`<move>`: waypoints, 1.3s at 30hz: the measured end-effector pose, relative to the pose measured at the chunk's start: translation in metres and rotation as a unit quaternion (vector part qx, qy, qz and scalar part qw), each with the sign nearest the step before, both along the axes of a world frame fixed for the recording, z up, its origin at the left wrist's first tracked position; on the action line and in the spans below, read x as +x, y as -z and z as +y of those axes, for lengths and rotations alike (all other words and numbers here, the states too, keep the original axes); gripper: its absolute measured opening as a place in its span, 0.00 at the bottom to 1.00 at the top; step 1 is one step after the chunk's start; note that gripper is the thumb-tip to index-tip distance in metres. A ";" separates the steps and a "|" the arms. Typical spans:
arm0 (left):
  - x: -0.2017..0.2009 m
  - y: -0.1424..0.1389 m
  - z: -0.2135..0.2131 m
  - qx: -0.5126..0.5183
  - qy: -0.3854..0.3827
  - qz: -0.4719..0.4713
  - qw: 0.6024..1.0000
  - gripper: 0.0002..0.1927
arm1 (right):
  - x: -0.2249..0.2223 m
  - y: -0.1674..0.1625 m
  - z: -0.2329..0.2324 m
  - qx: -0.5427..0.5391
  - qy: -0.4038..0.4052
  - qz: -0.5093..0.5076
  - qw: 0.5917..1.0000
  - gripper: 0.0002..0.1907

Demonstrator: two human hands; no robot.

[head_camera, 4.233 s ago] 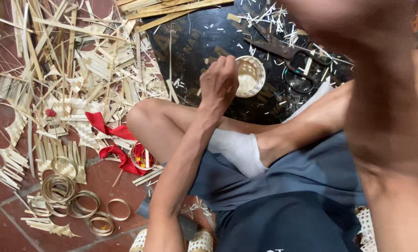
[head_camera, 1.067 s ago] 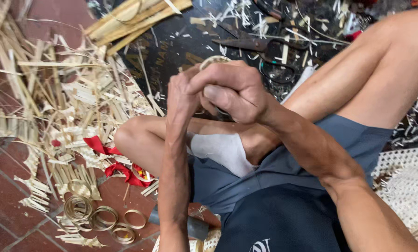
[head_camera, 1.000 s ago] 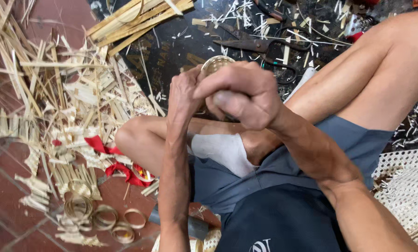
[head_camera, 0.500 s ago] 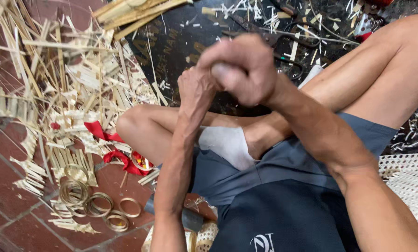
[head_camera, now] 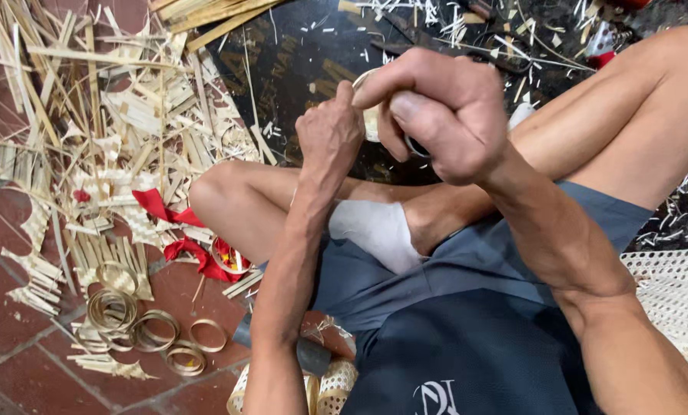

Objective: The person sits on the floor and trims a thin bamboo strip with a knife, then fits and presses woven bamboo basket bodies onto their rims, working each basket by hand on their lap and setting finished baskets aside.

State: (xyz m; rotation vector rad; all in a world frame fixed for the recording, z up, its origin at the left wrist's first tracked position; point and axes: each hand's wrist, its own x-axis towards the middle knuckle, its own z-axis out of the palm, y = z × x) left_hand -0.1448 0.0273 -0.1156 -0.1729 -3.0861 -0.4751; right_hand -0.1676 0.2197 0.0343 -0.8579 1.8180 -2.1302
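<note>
Left hand [head_camera: 330,134]: pinches ring [head_camera: 371,123] rim, steadying it.
Right hand [head_camera: 444,107]: grip pressed together on ring, above knee [head_camera: 221,196].
Hoops [head_camera: 140,327]: left of knee.

Bamboo strips [head_camera: 90,115] lie far left; coiled rings [head_camera: 140,330] near left; a woven mat [head_camera: 670,296] right of the crossed legs [head_camera: 405,192].
</note>
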 end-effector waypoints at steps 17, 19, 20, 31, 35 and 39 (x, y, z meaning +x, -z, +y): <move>-0.002 -0.002 0.006 0.091 -0.024 -0.014 0.995 0.11 | 0.002 0.051 -0.001 -0.164 0.106 -0.041 0.980 0.13; -0.002 -0.001 0.007 0.095 -0.023 -0.020 0.995 0.12 | 0.004 0.053 -0.002 -0.169 0.128 -0.026 0.977 0.12; -0.002 -0.001 0.007 0.097 -0.023 -0.020 0.995 0.12 | 0.005 0.053 -0.003 -0.163 0.141 -0.021 0.976 0.12; -0.003 0.015 0.010 0.042 -0.026 -0.002 0.999 0.09 | -0.010 0.035 -0.020 -0.052 0.076 0.016 0.996 0.11; -0.005 0.020 0.011 0.030 -0.019 0.001 0.999 0.09 | -0.014 0.031 -0.018 -0.019 0.070 0.050 0.996 0.11; -0.002 0.022 0.012 0.031 -0.017 0.024 0.999 0.08 | -0.017 0.027 -0.013 0.036 0.104 0.092 0.990 0.12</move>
